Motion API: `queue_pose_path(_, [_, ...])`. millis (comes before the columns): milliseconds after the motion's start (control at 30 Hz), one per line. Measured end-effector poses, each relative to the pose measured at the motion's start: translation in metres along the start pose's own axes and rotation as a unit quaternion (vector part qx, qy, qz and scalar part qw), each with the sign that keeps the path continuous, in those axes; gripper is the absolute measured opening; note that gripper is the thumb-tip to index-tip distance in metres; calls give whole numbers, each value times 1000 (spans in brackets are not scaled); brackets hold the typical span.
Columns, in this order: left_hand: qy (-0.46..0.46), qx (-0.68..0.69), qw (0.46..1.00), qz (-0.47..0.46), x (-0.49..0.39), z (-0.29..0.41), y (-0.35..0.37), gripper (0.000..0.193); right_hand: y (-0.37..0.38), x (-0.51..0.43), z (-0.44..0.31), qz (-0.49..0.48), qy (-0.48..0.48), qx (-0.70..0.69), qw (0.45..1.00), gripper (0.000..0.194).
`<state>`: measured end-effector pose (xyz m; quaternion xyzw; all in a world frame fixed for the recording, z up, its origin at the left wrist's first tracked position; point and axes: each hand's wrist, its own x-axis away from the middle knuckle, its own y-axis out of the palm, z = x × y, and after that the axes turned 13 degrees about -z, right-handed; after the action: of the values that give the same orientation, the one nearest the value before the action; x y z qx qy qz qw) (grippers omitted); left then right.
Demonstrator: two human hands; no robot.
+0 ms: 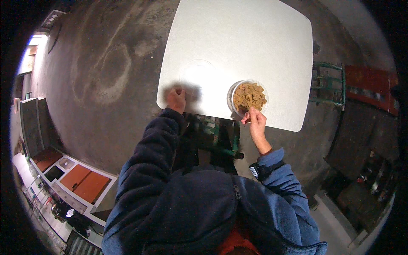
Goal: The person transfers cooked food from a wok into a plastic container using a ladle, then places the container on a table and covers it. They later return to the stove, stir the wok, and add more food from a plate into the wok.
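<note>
A round clear plastic container (230,99) stands near the front edge of the white table. It is filled with brown, lumpy food pieces (250,95). At its near rim is my right hand (257,123), thumb and fingers drawn together over the edge of the pieces; whether something is pinched between them is too small to tell. My left hand (177,99) is at the table's front left, fingers curled, beside the near-left side of a faint, clear round lid or container (207,65). Glare washes out that clear piece, and I cannot tell whether the left fingers grip it.
The white table (255,38) reaches away from me over a grey concrete floor (92,57). A green-framed chair or stool (216,130) is under the front edge, with another green frame (338,86) to the right. Orange-doored cabinets (84,181) stand at left.
</note>
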<state>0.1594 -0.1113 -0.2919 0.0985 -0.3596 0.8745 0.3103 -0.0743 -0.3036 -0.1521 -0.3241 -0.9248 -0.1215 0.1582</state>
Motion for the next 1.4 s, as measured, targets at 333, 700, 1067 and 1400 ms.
queue_pose_path(333, [-28, -44, 998, -39, 2, 2, -27, 34, 27, 3, 11, -68, 51, 26, 996, 35])
queue_pose_path(700, [-30, 25, 996, -83, 15, 6, -39, 27, 48, 6, 20, -189, 32, 233, 953, 20])
queue_pose_path(1067, [-104, 335, 907, -234, 70, 75, -58, 33, 80, 24, -18, -205, -142, 525, 814, 32])
queue_pose_path(1400, [3, 398, 882, -250, 103, 162, -48, 53, 45, 39, -16, -51, -115, 364, 923, 18])
